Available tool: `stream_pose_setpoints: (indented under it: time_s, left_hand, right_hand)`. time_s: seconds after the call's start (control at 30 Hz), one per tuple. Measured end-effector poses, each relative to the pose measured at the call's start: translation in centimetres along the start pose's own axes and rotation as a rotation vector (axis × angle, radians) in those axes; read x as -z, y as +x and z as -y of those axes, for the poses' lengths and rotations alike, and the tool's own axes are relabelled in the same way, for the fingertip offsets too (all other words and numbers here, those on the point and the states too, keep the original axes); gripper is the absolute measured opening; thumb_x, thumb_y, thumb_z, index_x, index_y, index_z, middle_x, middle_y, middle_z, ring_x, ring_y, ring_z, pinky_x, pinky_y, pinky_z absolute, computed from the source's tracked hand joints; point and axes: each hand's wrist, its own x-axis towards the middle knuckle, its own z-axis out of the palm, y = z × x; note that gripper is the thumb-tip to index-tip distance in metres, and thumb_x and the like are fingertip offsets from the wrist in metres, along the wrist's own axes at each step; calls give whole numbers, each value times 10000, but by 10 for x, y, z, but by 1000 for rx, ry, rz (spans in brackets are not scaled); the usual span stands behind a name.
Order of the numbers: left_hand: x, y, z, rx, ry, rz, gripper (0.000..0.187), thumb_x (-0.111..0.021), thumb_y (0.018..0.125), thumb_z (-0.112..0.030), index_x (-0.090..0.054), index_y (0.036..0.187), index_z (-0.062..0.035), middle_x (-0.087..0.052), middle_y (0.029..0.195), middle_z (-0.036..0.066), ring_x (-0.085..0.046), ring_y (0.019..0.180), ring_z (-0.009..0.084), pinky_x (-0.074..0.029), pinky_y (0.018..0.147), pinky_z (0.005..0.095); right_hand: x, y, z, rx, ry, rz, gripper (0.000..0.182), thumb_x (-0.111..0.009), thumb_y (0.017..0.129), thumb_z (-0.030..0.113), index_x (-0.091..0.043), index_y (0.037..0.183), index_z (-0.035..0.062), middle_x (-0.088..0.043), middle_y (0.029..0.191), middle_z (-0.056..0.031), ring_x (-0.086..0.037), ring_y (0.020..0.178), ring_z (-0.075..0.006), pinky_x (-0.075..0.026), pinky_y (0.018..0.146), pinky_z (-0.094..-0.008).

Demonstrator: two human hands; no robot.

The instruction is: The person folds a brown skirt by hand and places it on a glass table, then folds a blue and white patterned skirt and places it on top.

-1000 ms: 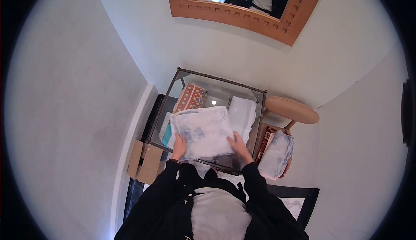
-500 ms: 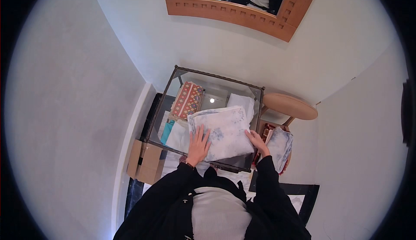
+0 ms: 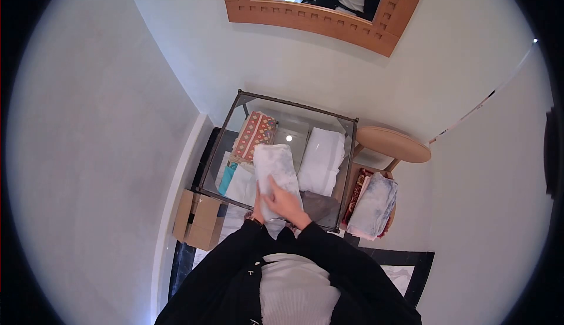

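Observation:
A white and blue-grey patterned cloth (image 3: 275, 159), folded into a narrow bundle, lies on the glass-topped table (image 3: 294, 108) with the dark metal frame. My left hand (image 3: 257, 209) is at the bundle's left edge and grips it there, its fingers partly hidden. Across the lower part of the cloth lies my right hand (image 3: 286, 203), index finger stretched out and thumb apart, touching the top layer. Right of the bundle is a folded white cloth (image 3: 322, 159), with a grey-brown cloth (image 3: 317, 206) in front of it.
A red-orange patterned textile (image 3: 254, 136) and a teal item (image 3: 227, 178) show at the table's left. On the right, a chair (image 3: 392, 143) bears more folded cloths (image 3: 374, 204). A cardboard box (image 3: 205, 226) stands low at left. A wood-framed mirror (image 3: 305, 28) hangs above.
The wide patterned cloth is now folded to about half its width, its right side brought over leftward. My right hand moved left onto it; my left hand slid to its left edge.

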Motion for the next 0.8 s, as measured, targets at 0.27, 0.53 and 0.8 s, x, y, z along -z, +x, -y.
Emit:
stream_pose_setpoints:
  time_s: [0.27,0.53,0.8]
  left_hand:
    - [-65,18,-1,-94,-1649,-267,583,-322,976,-413,-248,1463,-103,-341,1461,137,-256,1387,275,-75,1159,495]
    - [-14,-19,-3,212,-880,-871,583,-456,953,-306,-292,1429,-12,-334,1456,203,-231,1388,319,-155,1130,504]
    - [-16,-19,21,398,-1235,-565,509,-502,949,-292,-408,1251,107,-537,1145,293,-519,1097,414,-403,937,411]
  right_hand:
    - [18,-21,-16,197,-156,-175,587,-560,895,374,-387,1418,170,-427,1338,-150,-397,1224,-369,-353,952,-538]
    - [3,-45,-40,264,-326,-40,518,-471,933,449,-369,1430,345,-119,1557,-134,-51,1392,-494,-128,1022,-724]
    - [-8,-32,-48,248,-37,-332,559,-561,901,349,-403,1408,172,-242,1489,-211,-232,1332,-473,-290,1024,-590]
